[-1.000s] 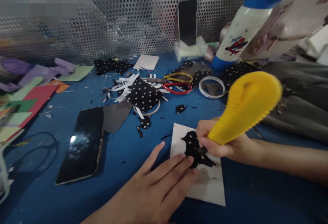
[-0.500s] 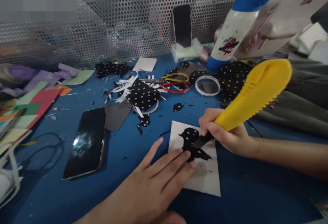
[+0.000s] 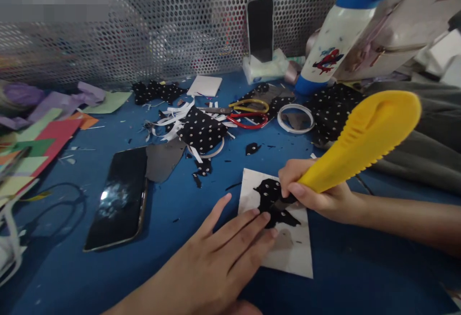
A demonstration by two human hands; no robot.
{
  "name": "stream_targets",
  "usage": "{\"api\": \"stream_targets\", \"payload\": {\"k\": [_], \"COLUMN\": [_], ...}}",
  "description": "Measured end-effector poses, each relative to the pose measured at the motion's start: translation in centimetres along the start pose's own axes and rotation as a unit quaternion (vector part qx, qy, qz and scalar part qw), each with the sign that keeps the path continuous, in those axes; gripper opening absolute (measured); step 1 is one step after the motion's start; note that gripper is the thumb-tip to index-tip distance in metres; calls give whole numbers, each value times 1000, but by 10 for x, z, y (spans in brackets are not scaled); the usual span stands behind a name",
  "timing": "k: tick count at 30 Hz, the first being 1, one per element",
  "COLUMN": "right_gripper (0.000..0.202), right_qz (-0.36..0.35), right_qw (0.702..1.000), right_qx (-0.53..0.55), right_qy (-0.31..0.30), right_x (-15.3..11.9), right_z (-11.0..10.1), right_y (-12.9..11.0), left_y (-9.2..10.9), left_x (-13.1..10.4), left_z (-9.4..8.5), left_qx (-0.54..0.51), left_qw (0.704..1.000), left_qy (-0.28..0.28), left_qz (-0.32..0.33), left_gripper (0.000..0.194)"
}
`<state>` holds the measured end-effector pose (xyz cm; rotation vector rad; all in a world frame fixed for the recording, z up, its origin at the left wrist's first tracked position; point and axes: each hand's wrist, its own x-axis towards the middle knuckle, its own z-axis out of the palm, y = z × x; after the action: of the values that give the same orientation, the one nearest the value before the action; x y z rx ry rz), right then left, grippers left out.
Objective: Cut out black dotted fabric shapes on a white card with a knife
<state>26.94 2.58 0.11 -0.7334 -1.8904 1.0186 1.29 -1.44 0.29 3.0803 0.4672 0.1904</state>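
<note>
My left hand (image 3: 219, 252) lies flat with its fingers spread, the fingertips pressing on a black piece with white dots (image 3: 271, 195). That cut piece rests on a white square card (image 3: 288, 257) on the blue table. In my right hand (image 3: 317, 195) is a yellow utility knife (image 3: 363, 139), gripped low on the handle with its handle tilted up to the right. Its blade (image 3: 283, 203) points down-left onto the black piece, close to my left fingertips. My fingers hide part of the dotted piece, and the exact blade tip is hard to make out.
A dark phone (image 3: 117, 197) lies at left. Scissors (image 3: 248, 113), dotted fabric scraps (image 3: 202, 130) and a tape roll (image 3: 296, 118) lie farther back. A bottle (image 3: 334, 41) and an upright phone (image 3: 260, 29) stand before the perforated metal panel (image 3: 173, 27). Coloured papers (image 3: 54, 147) are far left.
The view has shifted slightly. My right hand and the knife have moved very little, with the blade still on the dotted piece. My left hand keeps its place on it.
</note>
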Motion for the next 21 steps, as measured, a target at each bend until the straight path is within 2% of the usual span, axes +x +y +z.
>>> {"api": "stream_targets", "payload": {"k": [5, 8, 13, 17, 21], "right_gripper": [23, 23, 24, 23, 20], "right_qz": [5, 22, 52, 50, 57], "right_qw": [1000, 997, 984, 990, 997], "right_qx": [-10, -53, -94, -46, 7], "right_qy": [-15, -60, -143, -123, -55], "right_x": [-1, 3, 18, 19, 8], "right_z": [-1, -4, -7, -2, 1], "right_y": [4, -1, -16, -12, -3], "left_y": [4, 3, -1, -2, -1], "left_x": [-1, 0, 0, 0, 1], "left_z": [-1, -2, 4, 5, -1], "left_qx": [-9, -8, 4, 2, -4], "left_qw": [999, 999, 1000, 1000, 999], "left_qy": [-12, -28, -1, -2, -28], "left_qz": [-28, -22, -6, 4, -15], "left_gripper": [64, 61, 57, 60, 66]}}
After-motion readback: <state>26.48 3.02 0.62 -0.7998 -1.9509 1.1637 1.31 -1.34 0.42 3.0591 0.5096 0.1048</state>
